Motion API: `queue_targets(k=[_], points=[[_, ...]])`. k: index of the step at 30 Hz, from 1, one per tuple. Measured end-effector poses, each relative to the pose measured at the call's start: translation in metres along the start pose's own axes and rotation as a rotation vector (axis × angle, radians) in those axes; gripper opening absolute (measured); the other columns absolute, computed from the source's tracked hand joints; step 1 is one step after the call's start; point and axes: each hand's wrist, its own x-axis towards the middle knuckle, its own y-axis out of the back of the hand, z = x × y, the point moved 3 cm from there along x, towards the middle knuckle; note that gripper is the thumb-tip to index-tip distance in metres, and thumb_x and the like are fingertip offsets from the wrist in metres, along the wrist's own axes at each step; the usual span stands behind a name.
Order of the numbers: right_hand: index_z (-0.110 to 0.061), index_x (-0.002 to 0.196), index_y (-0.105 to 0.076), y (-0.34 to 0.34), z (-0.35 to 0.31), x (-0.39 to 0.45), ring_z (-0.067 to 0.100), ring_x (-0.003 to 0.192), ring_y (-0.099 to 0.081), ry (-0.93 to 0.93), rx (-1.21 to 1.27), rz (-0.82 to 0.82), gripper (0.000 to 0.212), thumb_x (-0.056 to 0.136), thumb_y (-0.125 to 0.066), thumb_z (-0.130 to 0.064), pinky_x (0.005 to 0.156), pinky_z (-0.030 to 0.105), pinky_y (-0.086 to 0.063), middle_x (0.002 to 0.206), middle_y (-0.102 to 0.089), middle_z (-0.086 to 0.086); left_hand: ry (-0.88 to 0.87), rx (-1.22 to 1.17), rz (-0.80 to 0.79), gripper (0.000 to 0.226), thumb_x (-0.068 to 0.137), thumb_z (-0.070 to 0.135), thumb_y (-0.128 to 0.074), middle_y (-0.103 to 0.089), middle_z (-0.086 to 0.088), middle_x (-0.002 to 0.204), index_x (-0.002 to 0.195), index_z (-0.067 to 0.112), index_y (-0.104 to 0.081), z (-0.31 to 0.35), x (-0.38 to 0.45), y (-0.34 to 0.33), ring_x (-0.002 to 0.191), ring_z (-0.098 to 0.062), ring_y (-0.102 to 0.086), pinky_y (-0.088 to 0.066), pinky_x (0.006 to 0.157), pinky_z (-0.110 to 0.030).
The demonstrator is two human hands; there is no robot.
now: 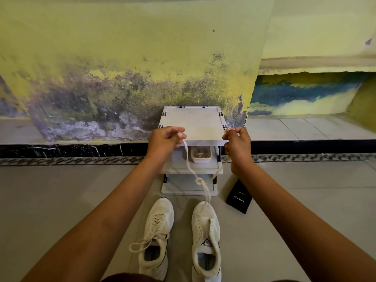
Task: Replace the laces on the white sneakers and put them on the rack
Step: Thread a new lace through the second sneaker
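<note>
Pinching one lace (200,183) end each, left hand (165,140) and right hand (237,142) hold it raised and spread, likely to even the ends, lace running down to right sneaker (206,239) on floor before rack (193,123); left sneaker (157,231) laced.

Both forearms are bare, with no sleeves, watch or rings showing. A strip of dark maroon clothing (130,277) shows at the bottom edge.
</note>
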Motion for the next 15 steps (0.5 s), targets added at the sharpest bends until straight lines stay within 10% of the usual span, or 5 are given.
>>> queue_targets(k=[6, 15], points=[[-0.012, 0.087, -0.057, -0.004, -0.003, -0.004, 0.005, 0.061, -0.050, 0.081, -0.076, -0.198, 0.006, 0.092, -0.055, -0.010, 0.048, 0.009, -0.039, 0.073, -0.058, -0.001, -0.121, 0.125, 0.089, 0.018, 0.093, 0.012, -0.055, -0.065, 0.002, 0.098, 0.104, 0.013, -0.070, 0.003, 0.001, 0.000, 0.085, -0.006, -0.057, -0.050, 0.083, -0.029], [-0.008, 0.089, -0.062, -0.001, -0.021, 0.000, 0.003, 0.068, -0.052, 0.328, -0.059, -0.084, 0.003, 0.090, -0.059, -0.007, 0.067, 0.018, -0.042, 0.079, -0.061, 0.001, -0.182, -0.145, 0.363, 0.007, 0.090, 0.010, -0.061, -0.066, 0.003, 0.081, 0.096, 0.010, -0.064, 0.018, 0.006, 0.015, 0.071, -0.006, -0.059, -0.052, 0.074, -0.021]])
